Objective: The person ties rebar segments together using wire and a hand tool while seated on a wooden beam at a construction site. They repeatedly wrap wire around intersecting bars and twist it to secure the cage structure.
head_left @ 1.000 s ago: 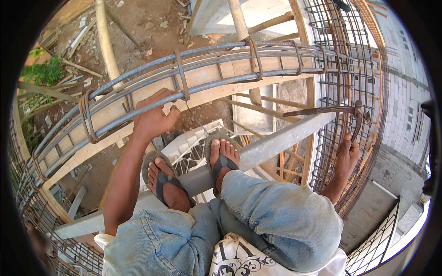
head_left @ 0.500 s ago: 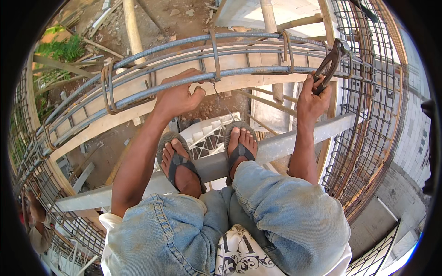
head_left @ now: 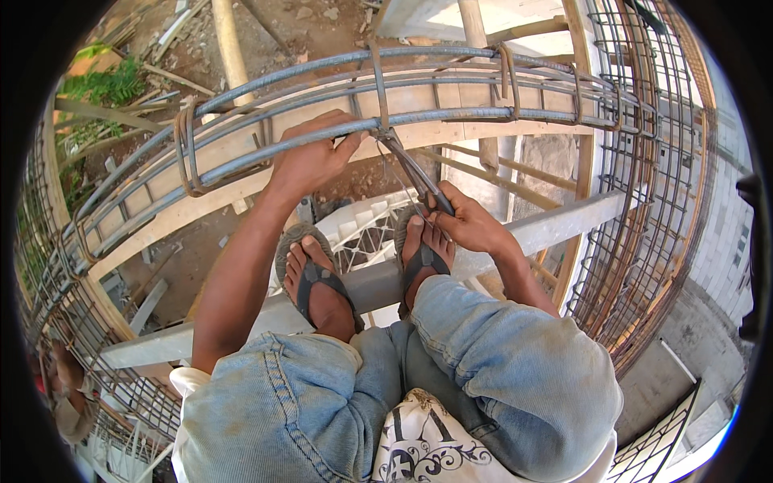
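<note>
My left hand (head_left: 308, 157) is closed around the front steel rebar (head_left: 241, 163) of a long reinforcement cage, its thumb pointing at a rusty stirrup (head_left: 378, 76). In my right hand (head_left: 477, 224) are dark tower pincers (head_left: 413, 172), gripped by the handles. Their jaws meet the joint where the stirrup crosses the front bar, just right of my left thumb. A thin tie wire (head_left: 385, 167) hangs from that joint beside the pincers. Whether the jaws bite on the wire is too small to tell.
My sandalled feet rest on a grey metal beam (head_left: 378, 296) above a drop. Behind the cage runs a wooden formwork board (head_left: 451, 133). Upright rebar mesh (head_left: 620, 241) stands at the right, bamboo poles (head_left: 228, 44) beyond. Another person (head_left: 71, 394) is at the lower left edge.
My right hand has brought the pincers from the right end of the cage leftward and down to the stirrup joint. My left hand stays at the bar, its thumb now nearer the joint.
</note>
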`<state>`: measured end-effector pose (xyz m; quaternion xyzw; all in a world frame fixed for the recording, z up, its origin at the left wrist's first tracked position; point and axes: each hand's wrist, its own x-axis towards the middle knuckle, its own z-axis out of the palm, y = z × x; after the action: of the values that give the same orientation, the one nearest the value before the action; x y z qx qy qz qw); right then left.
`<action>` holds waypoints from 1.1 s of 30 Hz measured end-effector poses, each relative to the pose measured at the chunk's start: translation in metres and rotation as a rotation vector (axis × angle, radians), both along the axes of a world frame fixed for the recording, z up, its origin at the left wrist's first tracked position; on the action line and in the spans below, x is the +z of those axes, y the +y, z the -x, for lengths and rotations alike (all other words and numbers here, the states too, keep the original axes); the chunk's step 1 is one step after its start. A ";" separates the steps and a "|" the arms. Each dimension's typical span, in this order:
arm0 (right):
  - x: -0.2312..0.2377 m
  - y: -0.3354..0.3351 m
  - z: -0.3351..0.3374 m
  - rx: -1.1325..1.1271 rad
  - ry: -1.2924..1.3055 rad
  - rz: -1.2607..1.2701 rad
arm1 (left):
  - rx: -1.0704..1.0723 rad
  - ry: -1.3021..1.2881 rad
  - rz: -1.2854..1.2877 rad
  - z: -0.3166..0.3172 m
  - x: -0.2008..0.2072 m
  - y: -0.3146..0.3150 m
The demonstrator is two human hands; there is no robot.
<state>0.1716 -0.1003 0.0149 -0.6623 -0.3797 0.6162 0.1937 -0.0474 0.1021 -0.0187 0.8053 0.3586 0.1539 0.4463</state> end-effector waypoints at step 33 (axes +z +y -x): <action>0.030 0.012 0.004 0.076 -0.212 0.044 | 0.016 0.105 0.057 0.001 0.002 0.001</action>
<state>0.1678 -0.0885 0.0454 -0.7130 -0.4094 0.5576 0.1144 -0.0481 0.1029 -0.0168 0.7962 0.3923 0.1047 0.4485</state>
